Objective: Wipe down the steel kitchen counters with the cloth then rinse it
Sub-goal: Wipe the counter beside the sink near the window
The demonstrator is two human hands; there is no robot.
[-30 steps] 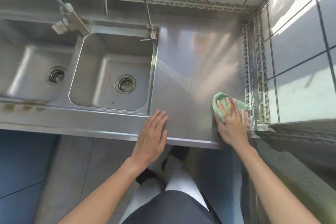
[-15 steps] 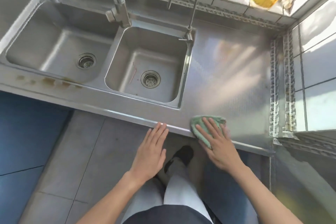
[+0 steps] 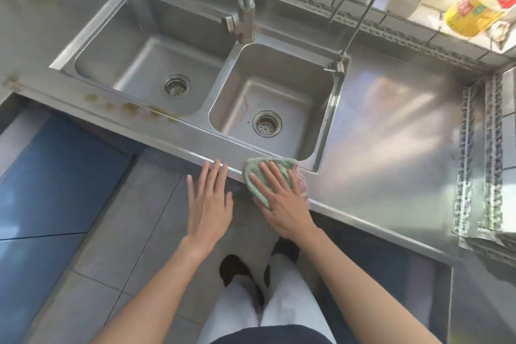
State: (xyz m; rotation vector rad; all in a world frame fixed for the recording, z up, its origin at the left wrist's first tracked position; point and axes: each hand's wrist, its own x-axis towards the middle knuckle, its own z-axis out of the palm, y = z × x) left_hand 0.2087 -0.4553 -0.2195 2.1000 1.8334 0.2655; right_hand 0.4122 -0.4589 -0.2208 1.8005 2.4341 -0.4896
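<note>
Your right hand (image 3: 282,204) presses flat on the cloth (image 3: 265,173) at the counter's (image 3: 391,131) front lip, just before the right basin (image 3: 273,103); your left hand (image 3: 209,201) hovers open beside it, empty; rust stains (image 3: 131,107) lie leftward along the lip, so sweep left.

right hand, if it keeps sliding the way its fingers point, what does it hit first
The right hand lies flat on the green cloth at the counter's front edge, fingers aimed away from the person. Straight on, it would probably meet the rim of the right sink basin and drop into the basin; depth is hard to judge.
</note>
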